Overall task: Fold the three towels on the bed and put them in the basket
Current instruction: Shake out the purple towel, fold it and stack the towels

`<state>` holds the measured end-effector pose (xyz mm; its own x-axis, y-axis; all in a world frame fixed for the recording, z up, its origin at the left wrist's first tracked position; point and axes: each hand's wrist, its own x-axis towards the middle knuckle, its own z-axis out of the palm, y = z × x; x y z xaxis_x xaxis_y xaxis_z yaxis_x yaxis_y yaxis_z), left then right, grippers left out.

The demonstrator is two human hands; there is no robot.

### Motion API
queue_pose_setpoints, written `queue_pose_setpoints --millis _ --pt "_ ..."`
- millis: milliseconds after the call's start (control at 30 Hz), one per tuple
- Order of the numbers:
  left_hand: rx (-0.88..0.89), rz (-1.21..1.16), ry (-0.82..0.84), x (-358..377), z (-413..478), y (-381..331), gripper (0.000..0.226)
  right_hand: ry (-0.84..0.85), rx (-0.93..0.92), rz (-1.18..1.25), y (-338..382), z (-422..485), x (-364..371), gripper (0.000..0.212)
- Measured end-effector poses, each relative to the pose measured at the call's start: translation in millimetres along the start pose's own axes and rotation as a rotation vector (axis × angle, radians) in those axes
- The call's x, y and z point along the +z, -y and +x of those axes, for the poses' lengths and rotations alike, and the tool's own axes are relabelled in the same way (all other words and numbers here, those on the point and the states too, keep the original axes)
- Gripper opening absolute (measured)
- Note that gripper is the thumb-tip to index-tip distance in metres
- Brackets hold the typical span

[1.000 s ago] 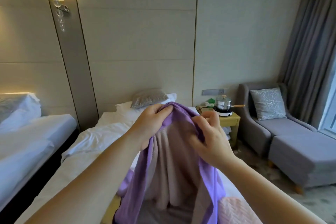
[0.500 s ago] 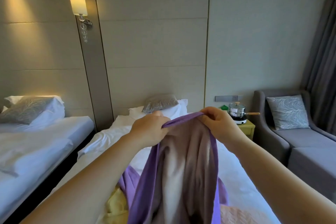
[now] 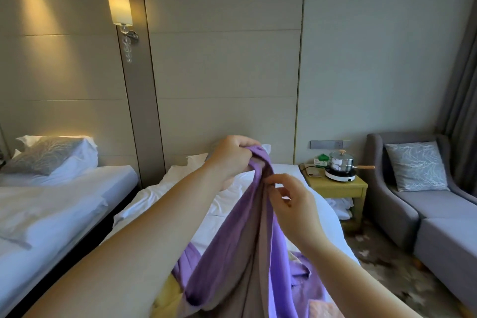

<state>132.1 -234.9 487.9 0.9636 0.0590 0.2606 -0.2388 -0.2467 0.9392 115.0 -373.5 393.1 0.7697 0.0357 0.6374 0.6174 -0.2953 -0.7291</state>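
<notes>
A purple towel (image 3: 247,248) with a greyish inner side hangs in front of me over the white bed (image 3: 232,196). My left hand (image 3: 232,155) grips its top edge, bunched, at the highest point. Lower and to the right, my right hand (image 3: 286,199) pinches the towel's right edge between thumb and fingertips. The towel's lower part trails onto the bed. A yellow towel (image 3: 167,297) shows under it at the bottom left, and a pink towel (image 3: 322,310) peeks out at the bottom right. No basket is in view.
A second bed (image 3: 51,204) stands to the left across a dark gap. A yellow bedside table (image 3: 338,186) carries a steel pot (image 3: 340,160) on a hotplate. A grey armchair (image 3: 423,204) with a cushion and a curtain fill the right side.
My hands, which held the top edge spread apart, have come together. The right hand has dropped lower along the towel's right edge, and the towel now hangs bunched and narrow.
</notes>
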Motion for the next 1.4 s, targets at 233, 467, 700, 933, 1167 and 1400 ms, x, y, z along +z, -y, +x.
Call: queue_pose_setpoints --millis 233,467,700,933,1167,1400 --pt "0.044 -0.136 0.007 -5 -4 -13 0.029 0.025 0.065 -0.102 -6 -2 22 0.038" --pt "0.068 -0.318 -0.188 -15 1 -17 0.037 0.081 0.116 -0.309 -15 0 54 0.013" --pt "0.118 -0.221 -0.457 -69 8 -5 0.043 0.041 0.279 0.106 -6 9 35 0.023" --pt "0.018 -0.063 -0.345 -88 4 8 0.006 0.084 0.41 0.553 45 44 1 0.014" --pt "0.25 0.462 0.449 -40 -22 29 0.056 0.341 0.326 0.461 50 45 -7 0.028" --pt "0.398 0.427 0.303 -23 -16 23 0.016 0.348 0.348 0.364 6 11 -19 0.011"
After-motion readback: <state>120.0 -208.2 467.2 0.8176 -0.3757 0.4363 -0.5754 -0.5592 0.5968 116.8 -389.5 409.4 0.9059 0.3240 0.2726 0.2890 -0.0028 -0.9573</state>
